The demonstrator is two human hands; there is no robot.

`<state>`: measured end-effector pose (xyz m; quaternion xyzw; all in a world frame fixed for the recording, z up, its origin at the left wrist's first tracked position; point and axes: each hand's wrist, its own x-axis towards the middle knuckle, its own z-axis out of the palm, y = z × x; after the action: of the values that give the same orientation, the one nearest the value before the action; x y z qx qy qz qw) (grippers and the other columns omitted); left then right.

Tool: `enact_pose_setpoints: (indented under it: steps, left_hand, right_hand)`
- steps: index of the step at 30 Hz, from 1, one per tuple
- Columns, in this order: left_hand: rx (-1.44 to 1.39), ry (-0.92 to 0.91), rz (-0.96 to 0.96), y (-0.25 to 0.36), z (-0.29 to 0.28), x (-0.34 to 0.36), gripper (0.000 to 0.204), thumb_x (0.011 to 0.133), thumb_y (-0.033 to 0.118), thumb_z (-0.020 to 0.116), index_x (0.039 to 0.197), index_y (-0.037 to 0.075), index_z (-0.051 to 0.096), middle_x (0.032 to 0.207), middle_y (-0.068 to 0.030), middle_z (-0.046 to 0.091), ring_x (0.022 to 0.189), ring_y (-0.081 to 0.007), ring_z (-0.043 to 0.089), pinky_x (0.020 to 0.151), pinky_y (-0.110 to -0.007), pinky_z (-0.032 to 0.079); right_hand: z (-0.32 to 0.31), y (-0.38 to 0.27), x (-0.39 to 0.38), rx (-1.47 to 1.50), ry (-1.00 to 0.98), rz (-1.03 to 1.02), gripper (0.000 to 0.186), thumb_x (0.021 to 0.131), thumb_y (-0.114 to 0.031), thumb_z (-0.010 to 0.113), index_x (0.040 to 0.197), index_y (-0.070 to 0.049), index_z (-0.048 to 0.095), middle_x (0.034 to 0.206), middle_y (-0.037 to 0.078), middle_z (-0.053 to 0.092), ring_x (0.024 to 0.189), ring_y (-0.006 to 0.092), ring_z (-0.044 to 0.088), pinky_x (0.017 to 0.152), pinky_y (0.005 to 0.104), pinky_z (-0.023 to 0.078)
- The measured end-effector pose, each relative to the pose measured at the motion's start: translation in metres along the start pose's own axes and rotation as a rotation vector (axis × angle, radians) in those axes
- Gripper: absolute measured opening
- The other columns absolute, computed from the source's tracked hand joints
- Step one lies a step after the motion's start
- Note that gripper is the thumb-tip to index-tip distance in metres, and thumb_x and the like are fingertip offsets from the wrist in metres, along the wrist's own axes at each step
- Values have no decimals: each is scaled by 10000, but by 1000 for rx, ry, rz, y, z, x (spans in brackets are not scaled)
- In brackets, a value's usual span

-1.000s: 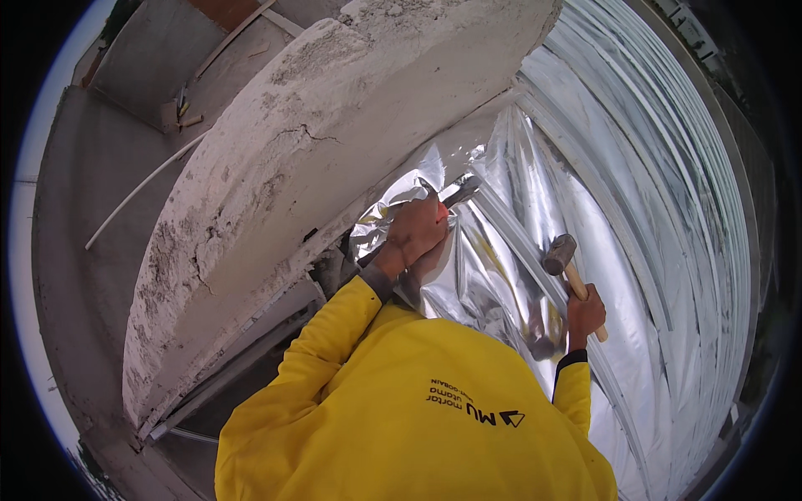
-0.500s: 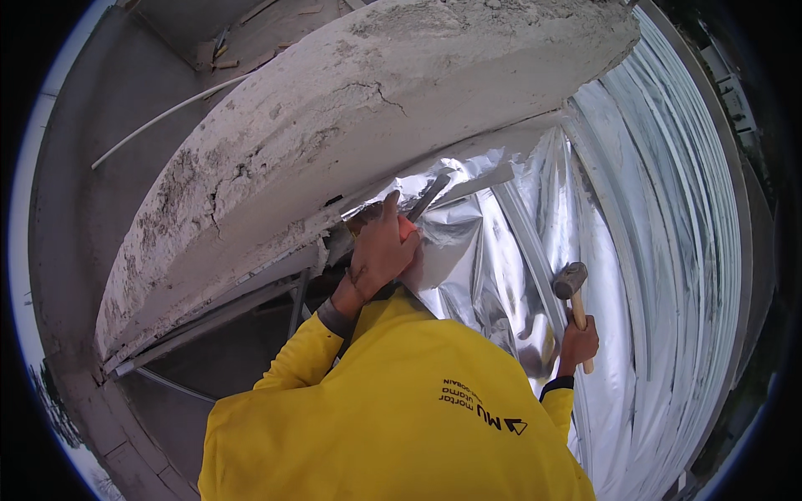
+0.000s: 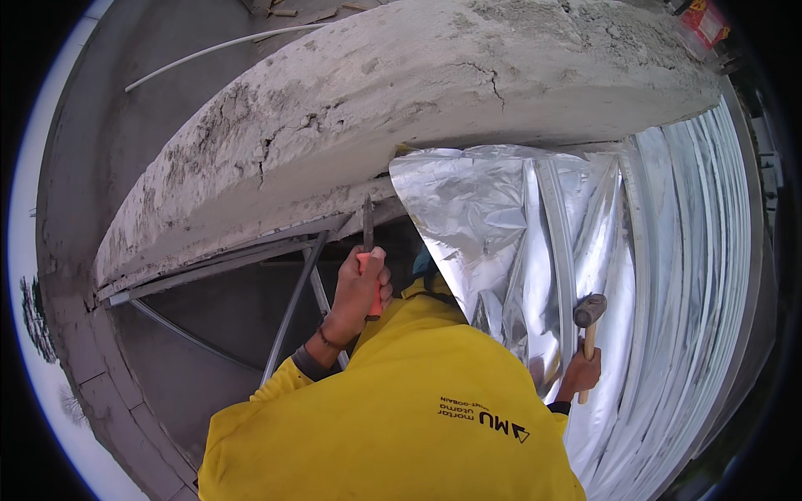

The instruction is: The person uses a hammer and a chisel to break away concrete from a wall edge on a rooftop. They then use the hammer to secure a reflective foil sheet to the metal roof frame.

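My left hand [image 3: 359, 288] is closed round the orange-red handle of a chisel [image 3: 368, 224]. The dark blade points up toward the underside of a rough concrete ledge [image 3: 334, 125]; I cannot tell whether its tip touches. Off to the right, my right hand [image 3: 582, 367] grips a hammer [image 3: 590, 316] by its wooden handle, with the dark head uppermost. Beneath that hand spreads shiny silver foil sheeting [image 3: 468, 200], whose loose left edge lies just right of the chisel.
Metal roof battens [image 3: 553, 225] run over the foil. On the left, thin metal struts [image 3: 292, 309] cross a dark opening below the ledge. A white pipe [image 3: 217, 48] lies beyond the ledge, and a red package [image 3: 703, 23] sits at the far right.
My left hand has drawn away from the foil's edge, and the chisel now points upward. The foil edge lies flatter, uncovering more of the opening. My right hand still holds the hammer.
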<state>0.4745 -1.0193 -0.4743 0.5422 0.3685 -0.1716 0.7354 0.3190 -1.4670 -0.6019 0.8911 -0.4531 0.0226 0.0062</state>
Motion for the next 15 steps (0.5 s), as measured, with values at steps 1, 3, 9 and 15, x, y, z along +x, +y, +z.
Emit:
enact_pose_setpoints:
  steps: [1, 3, 9, 15]
  left_hand:
    - [-106, 6, -15, 1, -1, 6, 272, 996, 333, 578, 889, 113, 460, 699, 4, 466, 515, -89, 468, 444, -256, 404]
    - [-321, 15, -41, 4, -4, 24, 270, 996, 349, 575, 896, 125, 463, 699, 8, 462, 521, -95, 462, 443, -256, 399]
    - [-417, 232, 171, 4, -11, 32, 248, 1009, 337, 553, 894, 134, 468, 702, 9, 461, 527, -104, 455, 455, -273, 404]
    - [-393, 159, 37, 4, 2, 18, 254, 1021, 351, 522, 907, 130, 471, 700, 12, 450, 537, -106, 445, 456, -263, 387]
  right_hand:
    - [1, 0, 0, 7, -6, 1, 295, 826, -460, 702, 834, -166, 692, 739, 81, 678, 671, 350, 629, 605, 470, 462]
    - [0, 0, 2, 21, -13, 3, 296, 818, -463, 709, 824, -167, 691, 741, 79, 679, 671, 347, 627, 605, 468, 459]
    - [5, 0, 1, -18, 11, -2, 331, 804, -498, 711, 784, -169, 680, 699, 86, 670, 662, 357, 643, 603, 483, 474]
    - [0, -3, 5, 47, -21, 6, 356, 801, -523, 705, 787, -169, 675, 688, 83, 664, 654, 362, 639, 598, 492, 473]
